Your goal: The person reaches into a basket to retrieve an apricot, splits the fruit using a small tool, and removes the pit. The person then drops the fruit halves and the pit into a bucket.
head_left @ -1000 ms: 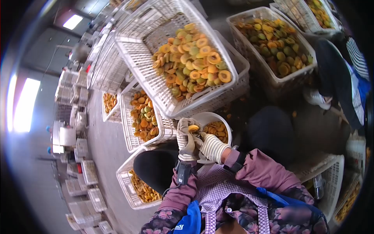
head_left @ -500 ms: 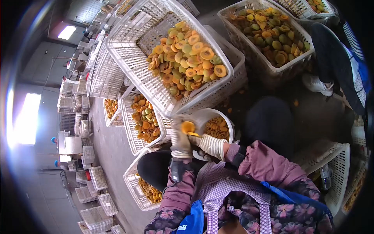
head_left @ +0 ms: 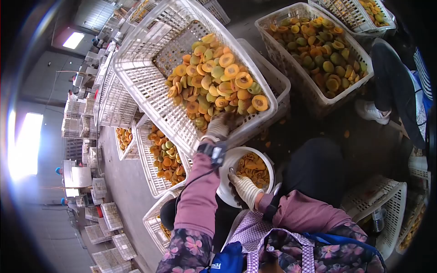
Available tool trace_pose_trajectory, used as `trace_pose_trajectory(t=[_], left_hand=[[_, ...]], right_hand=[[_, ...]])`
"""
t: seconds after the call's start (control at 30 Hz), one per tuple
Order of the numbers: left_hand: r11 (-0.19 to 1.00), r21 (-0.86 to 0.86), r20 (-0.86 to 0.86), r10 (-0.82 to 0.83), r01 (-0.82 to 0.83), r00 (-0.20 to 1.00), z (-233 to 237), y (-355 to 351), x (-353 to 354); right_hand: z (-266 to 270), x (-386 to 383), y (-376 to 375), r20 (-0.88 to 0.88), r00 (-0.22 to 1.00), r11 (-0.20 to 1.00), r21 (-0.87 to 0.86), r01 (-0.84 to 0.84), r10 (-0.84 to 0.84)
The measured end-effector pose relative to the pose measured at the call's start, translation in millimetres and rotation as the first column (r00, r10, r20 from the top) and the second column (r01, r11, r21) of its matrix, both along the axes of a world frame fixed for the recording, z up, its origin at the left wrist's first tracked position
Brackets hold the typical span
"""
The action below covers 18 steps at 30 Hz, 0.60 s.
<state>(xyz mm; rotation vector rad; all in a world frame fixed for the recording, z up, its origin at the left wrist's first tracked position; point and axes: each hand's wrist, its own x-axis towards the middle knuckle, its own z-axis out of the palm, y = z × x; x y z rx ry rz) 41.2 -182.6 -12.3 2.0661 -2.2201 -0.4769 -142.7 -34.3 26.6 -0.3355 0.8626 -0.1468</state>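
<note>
My left hand (head_left: 219,126), in a pale knitted glove, reaches into the near edge of a pile of halved orange stone fruit (head_left: 214,75), which look like peaches. The pile lies in a tilted white plastic crate (head_left: 136,59). Fruit and crate hide the fingertips of that hand. My right hand (head_left: 246,189), gloved too, is curled at the near side of a white bucket (head_left: 270,169). A small shiny tip shows by its thumb; the rest of what it grips is hidden. Thin orange peelings or slices (head_left: 252,168) lie in the bucket.
Another crate of fruit halves (head_left: 318,50) stands at the far right, near a person's shoe (head_left: 373,111). More filled crates (head_left: 166,152) sit to the left. A bottle (head_left: 378,219) rests in a crate at right. Stacked crates line the hall.
My left hand has moved from beside my right hand, where a piece of orange fruit was held, forward into the crate. My right hand has shifted slightly and now hovers over the bucket.
</note>
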Motion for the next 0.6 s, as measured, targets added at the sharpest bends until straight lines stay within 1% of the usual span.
trace_pose_trajectory(t=[0.03, 0.07, 0.1, 0.13, 0.17, 0.2, 0.23, 0.27, 0.3, 0.33, 0.37, 0.4, 0.43, 0.47, 0.5, 0.53, 0.57, 0.6], left_hand=[[1.000, -0.002, -0.003, 0.001, -0.001, 1.000, -3, -3, 2], [0.981, 0.120, -0.042, 0.160, -0.154, 0.986, 5, -5, -3], [0.924, 0.244, -0.060, 0.317, -0.294, 0.947, 12, -6, -7], [0.959, 0.157, -0.127, 0.256, -0.236, 0.958, 12, 0, -6], [0.960, 0.151, -0.128, 0.255, -0.236, 0.958, 12, 11, -6], [0.944, 0.112, -0.424, 0.329, -0.312, 0.844, 35, 27, -21], [0.915, 0.103, -0.679, 0.351, -0.390, 0.645, 58, 46, -36], [0.876, 0.126, -0.865, 0.327, -0.466, 0.381, 67, 68, -45], [0.925, 0.030, -0.936, 0.159, -0.379, 0.314, 28, 90, -29], [0.895, 0.135, -0.944, 0.247, -0.426, 0.218, 45, 104, -47], [0.855, 0.238, -0.939, 0.325, -0.461, 0.117, 62, 117, -69], [0.860, 0.046, -0.917, 0.238, -0.509, 0.321, 35, 135, -66], [0.845, -0.152, -0.841, 0.161, -0.513, 0.516, 7, 148, -61], [0.775, -0.102, -0.845, 0.264, -0.623, 0.466, 3, 151, -67], [0.768, -0.105, -0.847, 0.264, -0.632, 0.462, 16, 156, -70], [0.765, 0.175, -0.932, 0.332, -0.620, 0.146, 40, 162, -76], [0.744, 0.431, -0.899, 0.399, -0.511, -0.179, 52, 166, -80], [0.711, 0.428, -0.903, 0.356, -0.558, -0.239, 48, 168, -80]], right_hand=[[-2, 2, -1, -0.003, 1.000, 1.000, -0.002, -0.001, 0.001], [-4, 4, -1, -0.041, 0.999, 0.999, -0.029, 0.024, -0.025], [-5, 4, -1, -0.078, 0.996, 0.997, -0.057, 0.048, -0.053], [-4, 3, -3, -0.079, 0.995, 0.997, -0.061, 0.048, -0.053], [-3, 2, -7, -0.074, 0.986, 0.980, -0.139, 0.139, -0.150], [-2, 1, -12, -0.062, 0.967, 0.950, -0.214, 0.227, -0.245], [-1, -1, -16, -0.060, 0.967, 0.950, -0.214, 0.228, -0.246], [0, -5, -18, -0.033, 0.964, 0.935, -0.252, 0.248, -0.264], [2, -8, -20, -0.005, 0.962, 0.920, -0.292, 0.260, -0.274], [6, -11, -21, 0.038, 0.966, 0.899, -0.357, 0.251, -0.255], [1, -9, -20, 0.060, 0.978, 0.873, -0.443, 0.203, -0.198], [-20, 2, -13, 0.055, 0.970, 0.751, -0.622, 0.220, -0.239], [-37, 10, -7, 0.063, 0.958, 0.592, -0.774, 0.223, -0.279], [-35, 7, -5, 0.064, 0.962, 0.588, -0.779, 0.215, -0.267], [-29, 1, -5, -0.025, 0.977, 0.543, -0.834, 0.096, -0.211], [-18, -4, -5, -0.119, 0.979, 0.489, -0.872, -0.024, -0.163], [-6, -10, -6, -0.119, 0.981, 0.486, -0.874, -0.028, -0.156], [12, -17, -7, -0.271, 0.961, 0.457, -0.863, -0.218, -0.054]])
